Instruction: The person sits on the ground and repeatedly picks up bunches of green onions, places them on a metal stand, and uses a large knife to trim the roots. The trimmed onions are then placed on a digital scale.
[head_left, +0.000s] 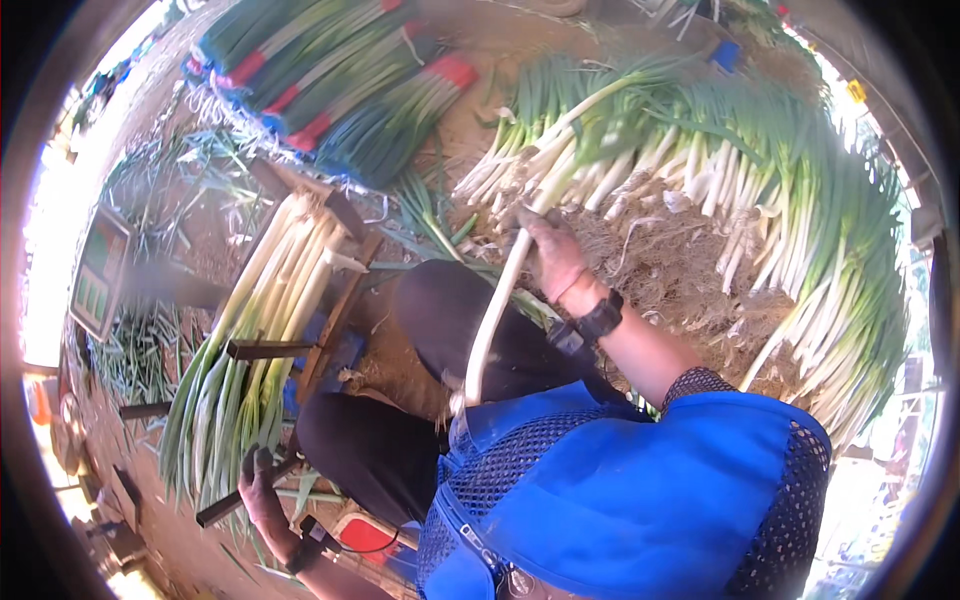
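Observation:
My right hand (553, 251) grips a long green onion (496, 322) by its white stalk. The root end hangs down by my blue vest, and the leaves stretch out over a big pile of green onions (697, 150). At the lower left, my left hand (262, 491) is beside the leaf ends of a bundle of green onions (277, 277) lying in a metal rack (330, 322). Its fingers are slightly apart with nothing seen between them; whether they touch the leaves is unclear. The bundle's root ends lie against the rack's far end plate (341, 214).
Tied green onion bundles with red bands (367, 82) lie stacked at the upper left. A digital scale display (101, 274) stands at the far left. Cut leaves (142, 360) litter the ground beside the rack. A red object (367, 536) sits near my left forearm.

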